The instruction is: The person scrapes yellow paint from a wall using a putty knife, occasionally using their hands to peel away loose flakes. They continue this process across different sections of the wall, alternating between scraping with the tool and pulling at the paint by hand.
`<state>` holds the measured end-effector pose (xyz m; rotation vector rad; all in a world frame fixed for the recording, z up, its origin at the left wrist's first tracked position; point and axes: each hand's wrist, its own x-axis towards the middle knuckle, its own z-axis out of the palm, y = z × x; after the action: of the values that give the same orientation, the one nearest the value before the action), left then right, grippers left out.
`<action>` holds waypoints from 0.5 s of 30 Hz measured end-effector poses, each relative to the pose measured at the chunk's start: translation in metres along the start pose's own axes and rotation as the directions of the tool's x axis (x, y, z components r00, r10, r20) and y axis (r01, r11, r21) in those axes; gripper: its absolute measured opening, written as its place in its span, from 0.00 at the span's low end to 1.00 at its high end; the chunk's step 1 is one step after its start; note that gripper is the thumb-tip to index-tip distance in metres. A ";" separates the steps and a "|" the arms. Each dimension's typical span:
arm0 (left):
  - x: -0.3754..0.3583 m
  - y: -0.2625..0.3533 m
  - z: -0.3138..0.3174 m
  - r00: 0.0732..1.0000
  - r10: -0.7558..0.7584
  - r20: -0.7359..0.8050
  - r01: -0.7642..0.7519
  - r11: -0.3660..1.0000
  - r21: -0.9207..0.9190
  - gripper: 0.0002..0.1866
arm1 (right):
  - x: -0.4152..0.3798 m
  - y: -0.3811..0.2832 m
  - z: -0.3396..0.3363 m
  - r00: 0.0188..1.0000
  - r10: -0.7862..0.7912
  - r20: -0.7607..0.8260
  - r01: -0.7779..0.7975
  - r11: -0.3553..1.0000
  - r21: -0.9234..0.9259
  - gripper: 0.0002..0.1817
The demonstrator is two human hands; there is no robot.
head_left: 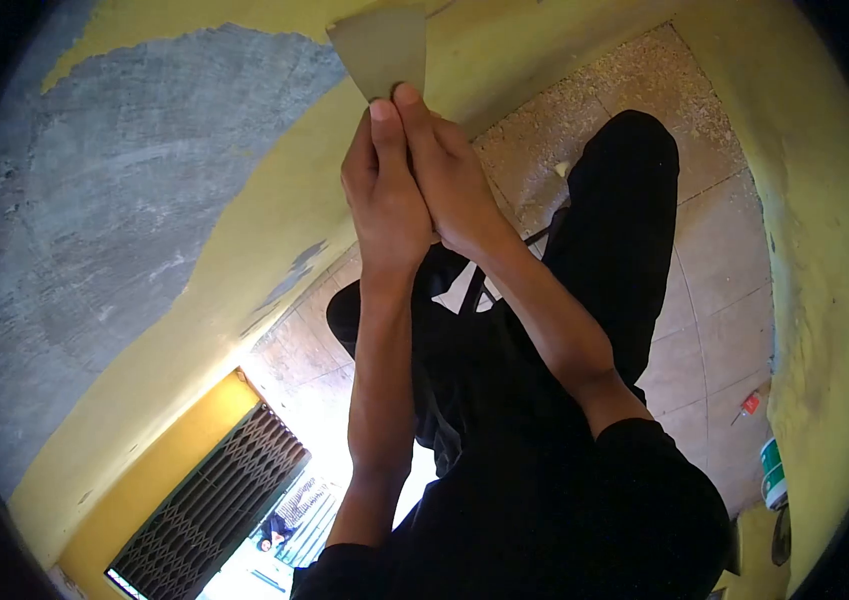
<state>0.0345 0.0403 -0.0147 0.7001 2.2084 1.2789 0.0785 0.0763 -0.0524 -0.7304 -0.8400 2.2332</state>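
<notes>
A scraper [384, 50] with a broad, flared metal blade points up toward the wall at the top of the view. My left hand [384, 195] and my right hand [449, 180] are pressed together, wrapped around its handle, which they hide. Both thumbs lie along the base of the blade. The blade's wide edge is right at the yellow paint [274, 150] of the wall. To the left of the blade spreads a large grey patch [144, 190] with a ragged paint border.
Pale flakes [604, 90] litter the floor tiles [684, 230] along the wall. My bent leg in black trousers [624, 190] is at right. A green and white bucket [772, 472] and a small red object [749, 403] sit by the right wall. A folding metal gate [214, 500] stands lower left.
</notes>
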 end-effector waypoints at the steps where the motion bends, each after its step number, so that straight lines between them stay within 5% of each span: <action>1: -0.002 0.006 0.000 1.000 -0.030 0.009 0.030 0.999 -0.039 0.25 | 0.000 0.000 0.000 0.999 0.041 0.000 -0.041 0.999 -0.005 0.31; 6: 0.003 0.004 -0.002 0.999 0.044 -0.033 -0.044 0.999 -0.002 0.28 | 0.002 0.002 0.005 0.997 0.074 0.004 -0.074 0.997 0.012 0.31; 12: -0.002 -0.001 -0.002 1.000 0.012 -0.026 -0.010 0.998 0.059 0.32 | 0.000 0.001 0.006 0.995 -0.092 -0.038 0.089 0.992 -0.086 0.31; 15: -0.001 0.007 -0.002 1.000 -0.022 -0.017 0.022 1.000 0.012 0.32 | -0.003 -0.006 0.003 0.998 0.065 0.009 -0.065 0.998 -0.017 0.31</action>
<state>0.0349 0.0416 -0.0070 0.6702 2.2330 1.2666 0.0806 0.0767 -0.0449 -0.7654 -0.8517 2.2909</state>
